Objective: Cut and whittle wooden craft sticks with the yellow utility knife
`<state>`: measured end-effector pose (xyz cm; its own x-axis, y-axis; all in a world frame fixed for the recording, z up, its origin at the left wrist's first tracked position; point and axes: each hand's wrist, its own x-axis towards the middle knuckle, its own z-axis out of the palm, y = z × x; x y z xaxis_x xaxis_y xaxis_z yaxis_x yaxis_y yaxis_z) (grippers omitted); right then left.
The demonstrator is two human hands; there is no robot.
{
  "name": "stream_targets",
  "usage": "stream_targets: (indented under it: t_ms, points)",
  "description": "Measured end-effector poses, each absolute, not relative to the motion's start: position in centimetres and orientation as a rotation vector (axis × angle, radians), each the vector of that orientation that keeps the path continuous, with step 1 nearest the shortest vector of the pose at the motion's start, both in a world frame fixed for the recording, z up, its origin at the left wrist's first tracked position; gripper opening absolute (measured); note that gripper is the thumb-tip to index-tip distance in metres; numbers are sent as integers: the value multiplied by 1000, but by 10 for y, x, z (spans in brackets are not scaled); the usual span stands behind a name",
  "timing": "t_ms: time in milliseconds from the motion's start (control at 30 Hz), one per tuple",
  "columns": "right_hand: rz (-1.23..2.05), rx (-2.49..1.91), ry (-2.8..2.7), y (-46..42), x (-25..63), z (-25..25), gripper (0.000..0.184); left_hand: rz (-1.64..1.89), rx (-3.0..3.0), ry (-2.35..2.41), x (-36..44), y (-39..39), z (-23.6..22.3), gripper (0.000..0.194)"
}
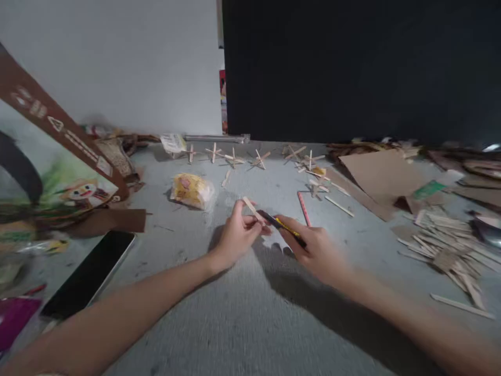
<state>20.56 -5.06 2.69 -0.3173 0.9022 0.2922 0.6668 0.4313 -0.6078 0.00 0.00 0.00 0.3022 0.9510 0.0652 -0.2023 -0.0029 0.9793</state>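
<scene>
Pinched in the fingers of my left hand [239, 232] is a short wooden craft stick [252, 208], its upper end angled to the left. My right hand [315, 250] is closed around a utility knife [287, 227] with a yellow and black handle. The dark blade points left and meets or nearly meets the stick; exact contact is blurred. Just beyond my right hand lies a red pencil [303, 208]. Along the back of the table stand several small crossed-stick pieces [259, 159], and a loose stick [338, 206] rests to the right.
At the right is a heap of craft sticks [450, 250] near a cardboard sheet [383, 175]. A yellow wrapped packet [191, 191] sits back left. A phone [90, 271] lies at the left, beside a printed bag [78, 167]. A black panel [352, 68] rises behind the table.
</scene>
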Motion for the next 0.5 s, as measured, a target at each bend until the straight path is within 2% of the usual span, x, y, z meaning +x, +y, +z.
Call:
stream_targets:
  t_ms: [300,500]
  points:
    - [503,-1347,-2131,-52,206,27,41,1083,1241,845,1,-1,-2,44]
    - [365,-1356,-2203,-54,206,23,44,1079,1350,904,0,0,-9,42]
